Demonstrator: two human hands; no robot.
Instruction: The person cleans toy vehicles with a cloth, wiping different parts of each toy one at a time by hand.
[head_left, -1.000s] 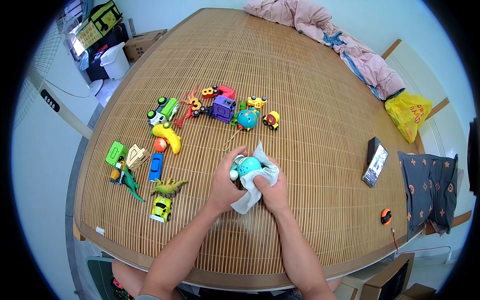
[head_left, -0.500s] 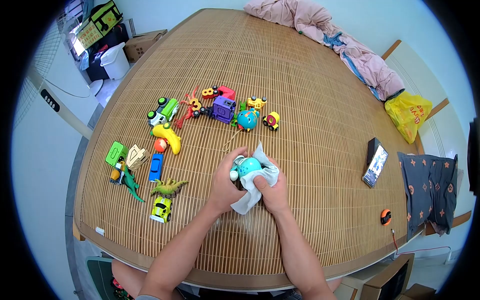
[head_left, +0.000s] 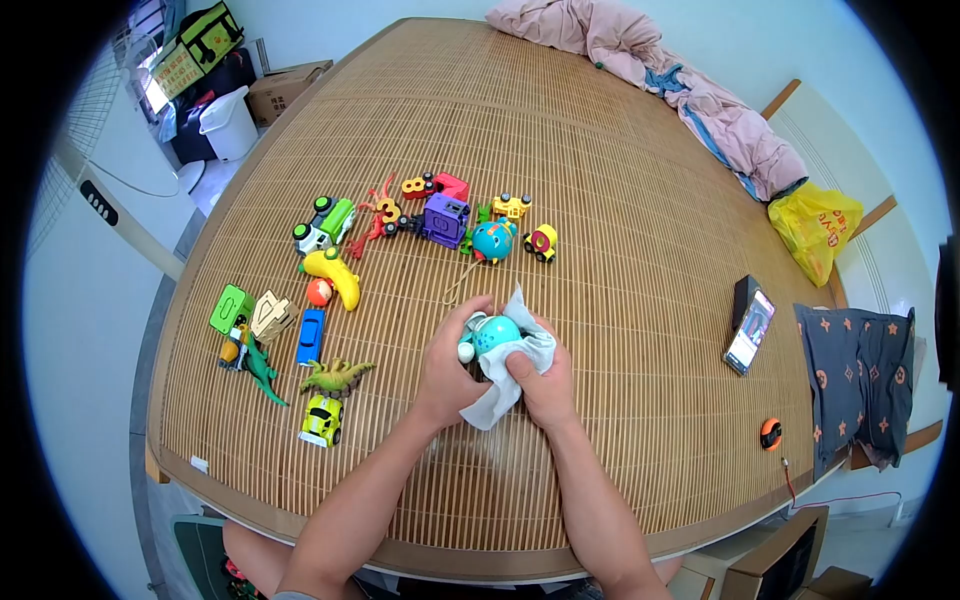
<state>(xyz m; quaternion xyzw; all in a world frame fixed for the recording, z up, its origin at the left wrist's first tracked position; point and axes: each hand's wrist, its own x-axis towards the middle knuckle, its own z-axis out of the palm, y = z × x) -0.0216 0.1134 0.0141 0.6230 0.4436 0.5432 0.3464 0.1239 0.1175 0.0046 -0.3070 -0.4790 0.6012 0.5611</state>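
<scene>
Between my hands is a turquoise toy (head_left: 497,333) with a rounded, spotted body and white parts; its exact kind is unclear. My left hand (head_left: 452,362) wraps round its left side. My right hand (head_left: 545,377) pinches a white wipe (head_left: 490,403) against the toy's right side, thumb on top, and the cloth hangs down between both hands. Just beyond them lie a blue round toy (head_left: 492,241) with a cord, a purple block toy (head_left: 445,219) and a small yellow-and-red car (head_left: 541,243).
On the left of the bamboo mat (head_left: 640,230) are a toy banana (head_left: 332,277), a blue car (head_left: 311,336), a spiky dinosaur (head_left: 336,377) and a lime car (head_left: 321,420). Rightward are a phone (head_left: 750,330), an orange round object (head_left: 770,434), a yellow bag (head_left: 815,230) and a pink quilt (head_left: 735,135).
Hardly anything differs. Both hands keep the same hold on the turquoise toy and the wipe, and the view shifts very slightly. The picture on the phone screen looks different.
</scene>
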